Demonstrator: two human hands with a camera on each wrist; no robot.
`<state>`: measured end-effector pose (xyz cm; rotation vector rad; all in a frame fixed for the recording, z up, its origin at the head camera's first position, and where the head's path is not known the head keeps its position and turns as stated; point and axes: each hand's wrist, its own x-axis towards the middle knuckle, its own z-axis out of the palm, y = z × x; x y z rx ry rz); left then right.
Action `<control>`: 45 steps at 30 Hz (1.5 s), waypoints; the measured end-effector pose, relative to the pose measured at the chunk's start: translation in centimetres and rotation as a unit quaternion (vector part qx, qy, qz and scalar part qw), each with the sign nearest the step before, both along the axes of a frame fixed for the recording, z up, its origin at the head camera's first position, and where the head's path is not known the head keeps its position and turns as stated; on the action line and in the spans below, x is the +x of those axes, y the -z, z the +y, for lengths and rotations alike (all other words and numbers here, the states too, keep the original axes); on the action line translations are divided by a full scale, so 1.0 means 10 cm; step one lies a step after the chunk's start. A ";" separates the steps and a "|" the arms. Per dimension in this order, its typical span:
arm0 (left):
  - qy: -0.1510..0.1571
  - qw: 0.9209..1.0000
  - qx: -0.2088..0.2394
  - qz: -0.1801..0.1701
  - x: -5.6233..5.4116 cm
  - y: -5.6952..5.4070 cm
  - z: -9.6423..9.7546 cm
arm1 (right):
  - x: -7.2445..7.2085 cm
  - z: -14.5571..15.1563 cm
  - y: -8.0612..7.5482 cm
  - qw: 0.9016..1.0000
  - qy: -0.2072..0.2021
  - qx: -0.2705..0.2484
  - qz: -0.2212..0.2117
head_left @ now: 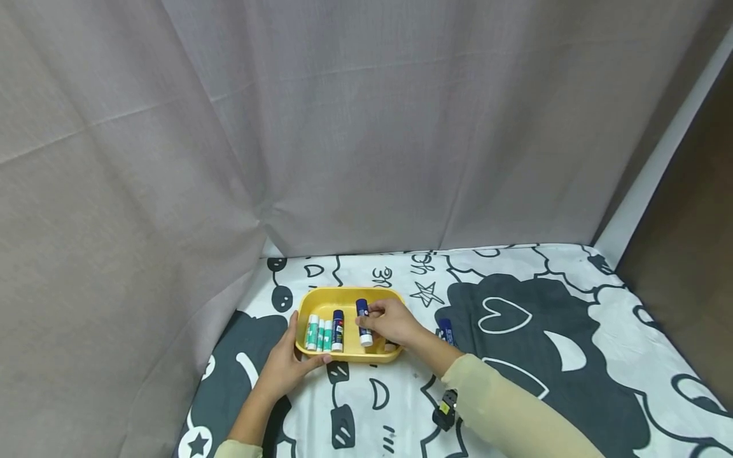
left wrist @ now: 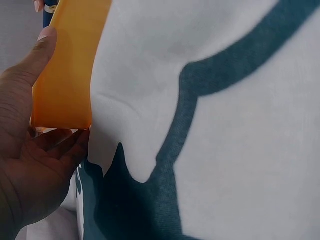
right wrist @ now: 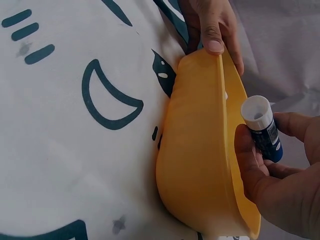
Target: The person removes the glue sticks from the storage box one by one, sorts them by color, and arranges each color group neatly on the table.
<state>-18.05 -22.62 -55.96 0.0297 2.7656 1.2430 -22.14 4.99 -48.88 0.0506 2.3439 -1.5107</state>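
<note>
A yellow tray (head_left: 349,357) stands on the patterned cloth. My left hand (head_left: 284,367) grips its left end, thumb on the near rim and fingers around the side; the left wrist view shows this hand (left wrist: 35,165) against the tray wall (left wrist: 75,75). Over the tray's right part, my right hand (head_left: 395,321) pinches a blue glue stick (head_left: 363,312), its white end (right wrist: 257,111) tilted toward the right wrist camera. Inside, at the left, lie green-and-white glue sticks (head_left: 312,334) and a dark blue glue stick (head_left: 338,327), side by side. Something brownish (head_left: 390,346) is partly hidden below my right hand.
Another blue glue stick (head_left: 446,331) lies on the cloth right of the tray, partly covered by my right forearm. A small black device with a yellow label (head_left: 445,410) shows beside the right sleeve. Grey curtain (head_left: 366,127) hangs behind and at the left.
</note>
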 end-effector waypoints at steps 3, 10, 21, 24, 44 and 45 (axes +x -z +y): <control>0.000 1.000 0.000 0.000 0.00 0.01 0.00 | 0.02 0.04 -0.01 1.000 -0.001 0.001 0.001; 0.003 1.000 -0.001 0.003 0.01 0.04 -0.01 | 0.04 0.09 -0.07 1.000 -0.003 0.019 0.011; 0.002 1.000 -0.007 -0.002 -0.04 0.01 -0.02 | 0.02 0.17 -0.11 1.000 0.000 0.009 0.018; 0.000 1.000 -0.006 -0.007 -0.04 0.00 -0.01 | 0.02 0.19 -0.11 1.000 0.005 0.011 0.013; 0.003 1.000 -0.003 0.002 -0.01 0.00 -0.03 | 0.10 0.41 -0.17 0.999 0.030 -0.024 0.003; 0.003 1.000 -0.004 0.001 -0.01 -0.01 -0.02 | 0.11 0.43 -0.17 0.999 0.031 -0.021 0.003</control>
